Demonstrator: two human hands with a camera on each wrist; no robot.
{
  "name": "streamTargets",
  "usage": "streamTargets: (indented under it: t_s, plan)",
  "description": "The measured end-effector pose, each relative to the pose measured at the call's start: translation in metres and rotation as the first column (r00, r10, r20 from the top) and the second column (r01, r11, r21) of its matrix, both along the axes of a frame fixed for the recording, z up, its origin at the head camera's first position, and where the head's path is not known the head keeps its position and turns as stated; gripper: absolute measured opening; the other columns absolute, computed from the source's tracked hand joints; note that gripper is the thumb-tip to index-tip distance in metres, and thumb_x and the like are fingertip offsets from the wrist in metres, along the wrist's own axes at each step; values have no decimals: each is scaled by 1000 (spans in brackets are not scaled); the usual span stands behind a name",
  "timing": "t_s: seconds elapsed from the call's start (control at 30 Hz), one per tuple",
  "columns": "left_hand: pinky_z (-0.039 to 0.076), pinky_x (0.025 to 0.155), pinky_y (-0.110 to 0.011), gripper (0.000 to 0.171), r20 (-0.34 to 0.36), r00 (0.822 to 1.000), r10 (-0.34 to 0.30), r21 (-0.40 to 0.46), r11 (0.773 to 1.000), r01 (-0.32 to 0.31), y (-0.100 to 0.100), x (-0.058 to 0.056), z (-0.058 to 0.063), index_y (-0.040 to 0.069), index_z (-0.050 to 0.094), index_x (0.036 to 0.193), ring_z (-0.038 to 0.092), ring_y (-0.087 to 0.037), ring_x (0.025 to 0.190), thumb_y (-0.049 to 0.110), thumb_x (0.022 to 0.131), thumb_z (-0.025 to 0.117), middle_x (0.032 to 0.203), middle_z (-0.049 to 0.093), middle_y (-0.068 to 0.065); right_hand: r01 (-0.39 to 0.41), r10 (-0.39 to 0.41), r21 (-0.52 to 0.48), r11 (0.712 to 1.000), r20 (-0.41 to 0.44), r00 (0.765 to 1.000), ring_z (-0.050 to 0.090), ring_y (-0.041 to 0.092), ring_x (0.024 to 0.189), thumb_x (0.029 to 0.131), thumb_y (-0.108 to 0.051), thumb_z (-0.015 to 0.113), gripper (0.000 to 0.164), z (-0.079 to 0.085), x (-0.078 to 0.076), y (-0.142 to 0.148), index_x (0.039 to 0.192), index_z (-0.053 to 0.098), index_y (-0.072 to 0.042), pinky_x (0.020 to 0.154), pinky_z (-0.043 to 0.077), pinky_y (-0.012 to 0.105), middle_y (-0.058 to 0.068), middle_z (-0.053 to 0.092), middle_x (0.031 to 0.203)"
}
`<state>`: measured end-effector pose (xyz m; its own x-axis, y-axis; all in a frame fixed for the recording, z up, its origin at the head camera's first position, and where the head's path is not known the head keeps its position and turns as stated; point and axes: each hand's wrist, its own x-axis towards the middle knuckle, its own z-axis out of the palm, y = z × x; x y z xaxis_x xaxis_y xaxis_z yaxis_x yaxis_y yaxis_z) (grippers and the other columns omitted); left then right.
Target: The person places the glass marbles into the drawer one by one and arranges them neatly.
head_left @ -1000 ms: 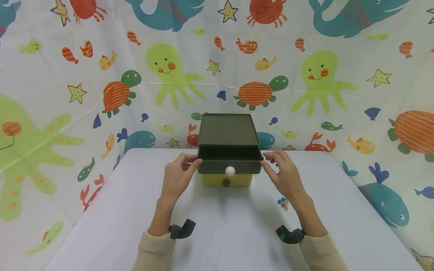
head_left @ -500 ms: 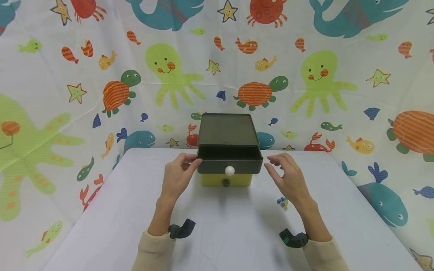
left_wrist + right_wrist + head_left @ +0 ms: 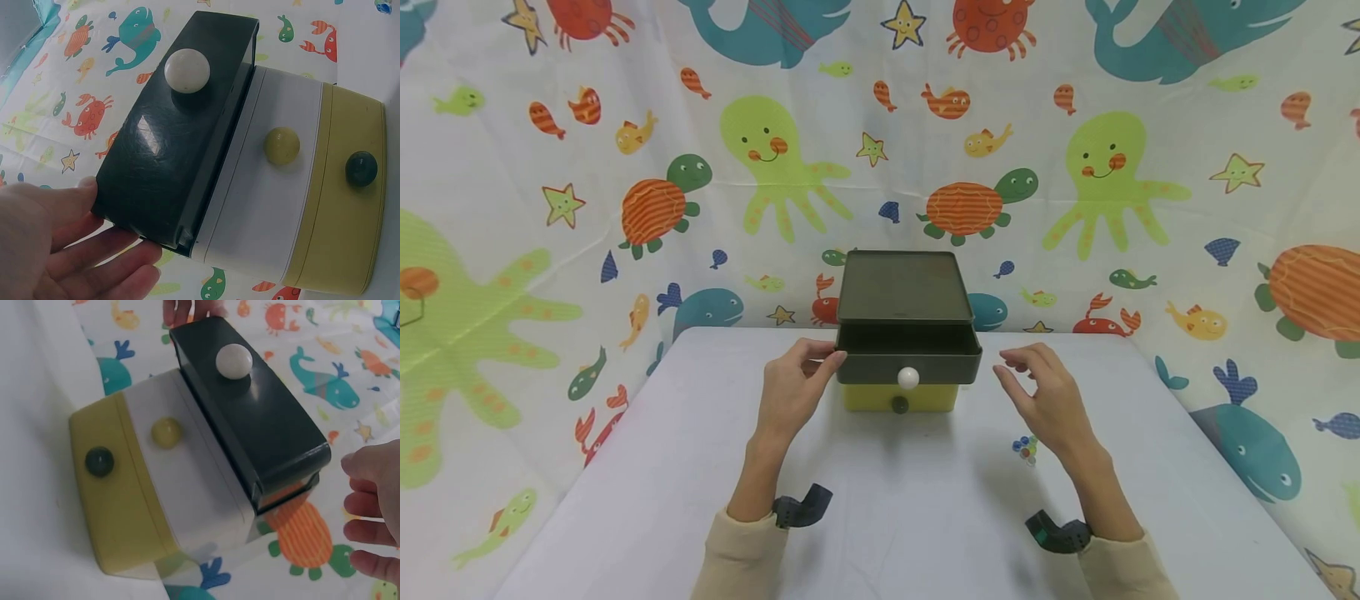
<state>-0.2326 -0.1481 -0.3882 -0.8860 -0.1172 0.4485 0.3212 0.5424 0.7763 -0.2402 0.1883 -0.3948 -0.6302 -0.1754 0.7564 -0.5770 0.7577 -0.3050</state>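
Observation:
A small three-tier drawer chest stands on the table, its top dark green drawer [image 3: 908, 368] pulled out toward me. This drawer bears a white round knob [image 3: 187, 71]. Below it are a white drawer [image 3: 259, 187] with a yellow knob and a yellow drawer [image 3: 122, 512] with a dark green knob. My left hand [image 3: 795, 383] pinches the dark green drawer's left front corner, thumb on the front and fingers along the side. My right hand [image 3: 1051, 398] hovers apart from the drawer's right side, holding nothing, fingers loosely bent.
A cluster of small round coloured pieces [image 3: 1025, 450] lies on the white table [image 3: 880, 517], left of my right forearm. Behind the chest hangs a cloth [image 3: 880, 192] printed with sea animals.
My right hand has let go of the drawer's right corner and moved away to the right. The left hand and the drawer stay as they were.

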Motion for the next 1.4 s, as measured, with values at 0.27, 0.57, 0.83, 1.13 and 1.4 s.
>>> streamTargets:
  t_s: [0.27,0.57,0.83,1.13,1.4]
  plan:
    - [62,83,-40,32,-8,1000,-8,1,1000,8,1,0,-1,8,68,117,74,-23,92,31,95,70,112,76,-9,14,-14,1,1000,6,1000,64,16,90,87,-16,79,26,-5,0,6,110,71,-6,70,61,32,7,69,103]
    - [62,83,-41,33,-13,1000,-17,-2,1000,16,1,0,-1,8,68,117,74,-24,92,31,95,70,111,76,-9,25,-25,-1,1000,26,999,65,17,88,86,-16,79,27,-11,-2,15,109,71,-5,75,58,22,7,69,103]
    - [62,83,-41,33,-13,1000,-15,-5,1000,15,1,-1,-2,7,68,117,74,-24,92,31,94,71,111,76,-9,40,-41,12,999,54,998,64,15,87,87,-16,78,26,-19,-7,18,109,71,-6,76,60,27,6,68,101]
    - [62,82,-41,32,-24,1000,-9,-6,1000,9,0,0,-2,8,68,117,74,-24,91,31,94,71,110,76,-9,42,-44,25,999,85,995,65,19,87,87,-12,78,23,-26,-15,23,108,71,-4,74,60,32,8,69,99]
    - [62,83,-42,33,-26,1000,1,-9,1000,-1,0,0,-1,6,68,117,74,-26,92,29,94,72,111,76,-11,35,-41,47,998,133,990,64,22,86,87,-10,78,23,-30,-21,28,107,70,-2,73,60,47,10,68,98]
